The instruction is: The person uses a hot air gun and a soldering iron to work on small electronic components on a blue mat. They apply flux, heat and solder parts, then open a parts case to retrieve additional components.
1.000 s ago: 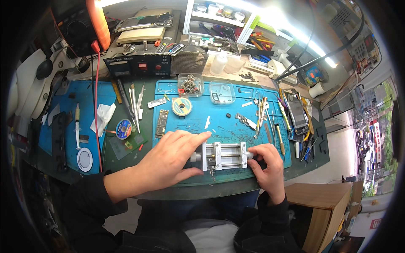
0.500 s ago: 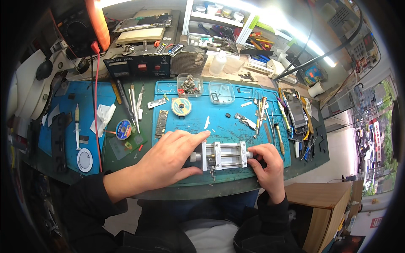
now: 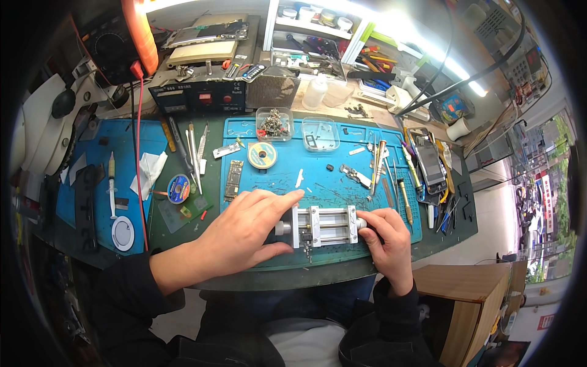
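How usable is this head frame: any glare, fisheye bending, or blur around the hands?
Head view: strong glare from the light strip washes out the upper shelf; fisheye bends the blue mat edges and blackens the corners; left hand, right hand and the metal clamp fixture between them are evenly lit and sharp, without heavy shadow.

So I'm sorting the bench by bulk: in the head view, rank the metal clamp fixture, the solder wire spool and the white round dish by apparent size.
1. metal clamp fixture, clearly largest.
2. solder wire spool and white round dish: they look alike, and fisheye bending makes it unsure.
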`<action>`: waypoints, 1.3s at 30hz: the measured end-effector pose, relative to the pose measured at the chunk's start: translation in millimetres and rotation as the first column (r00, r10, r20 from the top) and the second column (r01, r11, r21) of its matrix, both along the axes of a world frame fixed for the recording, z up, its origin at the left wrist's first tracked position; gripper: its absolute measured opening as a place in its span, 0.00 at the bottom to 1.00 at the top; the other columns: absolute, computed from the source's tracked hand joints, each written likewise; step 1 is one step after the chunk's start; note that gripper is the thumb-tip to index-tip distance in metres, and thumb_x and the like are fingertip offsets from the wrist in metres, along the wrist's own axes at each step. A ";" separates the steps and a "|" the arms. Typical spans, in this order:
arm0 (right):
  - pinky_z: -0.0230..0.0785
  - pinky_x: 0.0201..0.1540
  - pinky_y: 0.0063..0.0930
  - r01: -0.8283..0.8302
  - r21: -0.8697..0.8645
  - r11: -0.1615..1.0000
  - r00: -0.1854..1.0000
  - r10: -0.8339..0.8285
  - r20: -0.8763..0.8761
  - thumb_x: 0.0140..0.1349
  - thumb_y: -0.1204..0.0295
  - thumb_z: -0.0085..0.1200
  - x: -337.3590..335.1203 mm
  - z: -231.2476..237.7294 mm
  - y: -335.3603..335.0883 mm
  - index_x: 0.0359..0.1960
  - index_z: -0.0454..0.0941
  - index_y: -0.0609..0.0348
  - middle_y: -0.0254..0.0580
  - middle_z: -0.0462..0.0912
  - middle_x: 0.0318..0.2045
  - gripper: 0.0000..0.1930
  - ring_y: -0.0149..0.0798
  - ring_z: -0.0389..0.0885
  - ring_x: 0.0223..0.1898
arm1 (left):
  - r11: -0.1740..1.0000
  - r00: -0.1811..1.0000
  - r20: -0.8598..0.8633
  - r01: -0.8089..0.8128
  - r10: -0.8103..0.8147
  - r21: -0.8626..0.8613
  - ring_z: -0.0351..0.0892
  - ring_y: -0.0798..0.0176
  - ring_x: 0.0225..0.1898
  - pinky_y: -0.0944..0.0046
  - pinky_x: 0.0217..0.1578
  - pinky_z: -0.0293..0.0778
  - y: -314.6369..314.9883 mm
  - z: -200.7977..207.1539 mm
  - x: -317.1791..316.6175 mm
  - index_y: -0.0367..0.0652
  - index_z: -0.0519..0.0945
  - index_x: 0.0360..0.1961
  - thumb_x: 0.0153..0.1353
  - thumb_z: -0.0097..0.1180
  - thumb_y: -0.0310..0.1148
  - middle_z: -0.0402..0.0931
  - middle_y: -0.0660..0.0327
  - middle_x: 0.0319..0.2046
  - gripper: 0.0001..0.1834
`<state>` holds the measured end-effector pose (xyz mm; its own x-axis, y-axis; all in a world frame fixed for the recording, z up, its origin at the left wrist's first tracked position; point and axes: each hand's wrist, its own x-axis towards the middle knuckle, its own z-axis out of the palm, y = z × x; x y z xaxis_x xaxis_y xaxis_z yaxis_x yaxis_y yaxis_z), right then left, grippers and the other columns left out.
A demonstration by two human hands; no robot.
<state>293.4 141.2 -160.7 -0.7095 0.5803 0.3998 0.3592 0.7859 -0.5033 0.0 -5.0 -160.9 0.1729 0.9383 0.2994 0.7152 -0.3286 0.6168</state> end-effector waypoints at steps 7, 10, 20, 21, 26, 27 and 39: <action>0.72 0.37 0.33 0.041 -0.148 0.988 0.998 -0.048 -0.047 0.68 0.67 0.70 2.2 -0.6 -4.8 0.55 0.84 0.59 0.39 0.84 0.36 0.18 0.40 0.79 0.33 | 1.000 1.000 -0.001 -0.004 0.004 -0.005 0.78 0.47 0.60 0.50 0.64 0.72 -0.4 0.5 0.2 0.39 0.64 0.79 0.55 0.80 0.36 0.81 0.54 0.62 0.53; 0.72 0.36 0.32 0.032 -0.160 0.987 0.996 -0.045 -0.074 0.69 0.67 0.69 3.3 -2.1 -4.4 0.52 0.83 0.59 0.39 0.85 0.36 0.15 0.39 0.79 0.32 | 1.000 1.000 0.003 -0.003 0.003 -0.009 0.78 0.47 0.60 0.50 0.64 0.72 -0.2 1.1 0.3 0.39 0.65 0.79 0.55 0.80 0.36 0.81 0.54 0.62 0.52; 0.72 0.36 0.32 0.018 -0.120 0.993 0.997 -0.026 -0.067 0.69 0.66 0.69 1.8 -0.3 -4.2 0.50 0.82 0.60 0.40 0.85 0.36 0.14 0.40 0.79 0.32 | 1.000 1.000 0.000 -0.002 0.002 0.006 0.78 0.46 0.60 0.50 0.63 0.73 -0.3 0.4 0.4 0.39 0.65 0.78 0.54 0.80 0.35 0.80 0.53 0.62 0.52; 0.72 0.36 0.32 0.023 -0.127 0.992 0.997 -0.032 -0.066 0.69 0.66 0.69 1.9 -0.1 -4.5 0.50 0.82 0.59 0.40 0.85 0.36 0.14 0.40 0.79 0.32 | 1.000 1.000 -0.002 -0.002 0.002 0.013 0.78 0.46 0.60 0.50 0.63 0.73 -0.2 0.4 0.6 0.39 0.65 0.78 0.54 0.81 0.35 0.80 0.53 0.62 0.52; 0.72 0.36 0.32 0.029 -0.121 0.992 0.997 -0.038 -0.069 0.69 0.66 0.70 2.3 -1.9 -4.0 0.49 0.82 0.59 0.40 0.85 0.36 0.14 0.40 0.79 0.32 | 1.000 1.000 -0.011 -0.002 0.002 0.025 0.78 0.46 0.60 0.50 0.62 0.73 0.0 0.2 0.5 0.39 0.66 0.78 0.54 0.81 0.36 0.80 0.52 0.62 0.52; 0.72 0.36 0.32 0.029 -0.118 0.993 0.997 -0.037 -0.066 0.68 0.66 0.70 2.1 -2.1 -4.0 0.49 0.82 0.59 0.40 0.85 0.36 0.14 0.40 0.79 0.32 | 1.000 1.000 -0.011 -0.002 0.002 0.023 0.78 0.46 0.60 0.50 0.62 0.73 0.1 -0.1 0.3 0.39 0.66 0.78 0.53 0.81 0.36 0.80 0.52 0.62 0.53; 0.72 0.35 0.33 0.028 -0.082 0.996 0.998 -0.032 -0.047 0.65 0.66 0.72 0.0 0.3 -3.9 0.49 0.83 0.57 0.38 0.83 0.36 0.15 0.41 0.79 0.32 | 0.993 1.000 -0.009 0.022 -0.021 0.119 0.75 0.44 0.61 0.49 0.60 0.76 1.0 5.8 5.3 0.43 0.79 0.65 0.52 0.82 0.36 0.72 0.50 0.68 0.39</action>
